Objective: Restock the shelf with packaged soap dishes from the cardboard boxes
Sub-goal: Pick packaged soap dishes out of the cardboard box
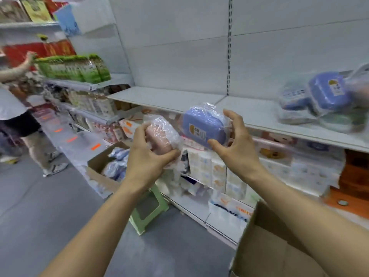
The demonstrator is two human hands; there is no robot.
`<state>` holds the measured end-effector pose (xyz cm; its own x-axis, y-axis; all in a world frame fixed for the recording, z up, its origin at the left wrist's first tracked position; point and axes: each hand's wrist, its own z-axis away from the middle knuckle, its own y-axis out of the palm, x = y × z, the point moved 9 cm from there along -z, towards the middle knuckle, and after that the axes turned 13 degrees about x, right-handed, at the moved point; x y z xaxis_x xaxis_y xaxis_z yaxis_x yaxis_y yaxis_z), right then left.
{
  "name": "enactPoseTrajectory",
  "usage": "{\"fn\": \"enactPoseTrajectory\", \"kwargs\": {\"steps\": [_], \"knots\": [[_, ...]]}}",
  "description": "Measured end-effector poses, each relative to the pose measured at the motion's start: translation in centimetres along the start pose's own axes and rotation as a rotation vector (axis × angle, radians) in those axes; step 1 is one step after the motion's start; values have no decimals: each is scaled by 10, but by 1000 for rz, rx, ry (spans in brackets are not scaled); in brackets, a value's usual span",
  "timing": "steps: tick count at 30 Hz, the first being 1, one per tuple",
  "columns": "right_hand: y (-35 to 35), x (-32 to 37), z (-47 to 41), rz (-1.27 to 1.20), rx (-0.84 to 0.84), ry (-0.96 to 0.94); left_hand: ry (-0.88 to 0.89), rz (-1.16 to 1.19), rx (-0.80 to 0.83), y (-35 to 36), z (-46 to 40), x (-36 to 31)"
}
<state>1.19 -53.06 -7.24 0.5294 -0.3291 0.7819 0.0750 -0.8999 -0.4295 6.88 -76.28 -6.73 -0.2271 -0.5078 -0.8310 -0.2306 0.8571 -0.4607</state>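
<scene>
My left hand [148, 154] grips a pink soap dish [161, 134] wrapped in clear plastic. A blue packaged soap dish [203, 124] with a yellow label is held in my right hand [237, 142], thumb under it and fingers over its right end. Both dishes hover in front of the white shelf's [199, 102] front edge. Several blue packaged soap dishes [319, 98] lie stacked on that shelf at the right. A cardboard box [265, 244] is open at the lower right. Another cardboard box [99, 162] with blue packs stands on the floor to the left.
A green plastic stool [148, 210] stands on the grey floor below my left arm. Lower shelves hold white packaged goods [219, 172]. A person [18, 108] stands at the far left, reaching toward green packs [73, 67] on the neighbouring shelf.
</scene>
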Motion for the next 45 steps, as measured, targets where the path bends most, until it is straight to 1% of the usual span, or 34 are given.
{"fn": "enactPoseTrajectory", "kwargs": {"steps": [5, 10, 15, 19, 23, 27, 31, 35, 37, 41, 45], "knots": [[80, -1, -41, -59, 86, 24, -91, -62, -79, -63, -6, 63], [169, -17, -95, -80, 155, 39, -168, -76, -117, -118, -44, 141], [258, -56, -169, -81, 211, 68, -245, -78, -145, -166, -109, 222], [323, -97, -231, -63, 249, 174, -321, -91, -157, -205, -176, 288], [388, -128, -287, -28, 328, 229, -367, -86, -196, -248, -227, 350], [446, -158, -320, 13, 412, 293, -441, -78, -224, -290, -256, 425], [508, -194, -337, 1, 472, 387, -509, -132, -209, -329, -285, 506], [574, -228, -348, -9, 470, 493, -598, -246, -94, -353, -314, 596], [610, -243, -350, -13, 482, 573, -616, -297, -18, -358, -333, 640], [696, -275, -352, 6, 505, 711, -693, -402, 198, -355, -360, 730], [788, -304, -356, -54, 558, 873, -747, -419, 388, -343, -378, 810]]}}
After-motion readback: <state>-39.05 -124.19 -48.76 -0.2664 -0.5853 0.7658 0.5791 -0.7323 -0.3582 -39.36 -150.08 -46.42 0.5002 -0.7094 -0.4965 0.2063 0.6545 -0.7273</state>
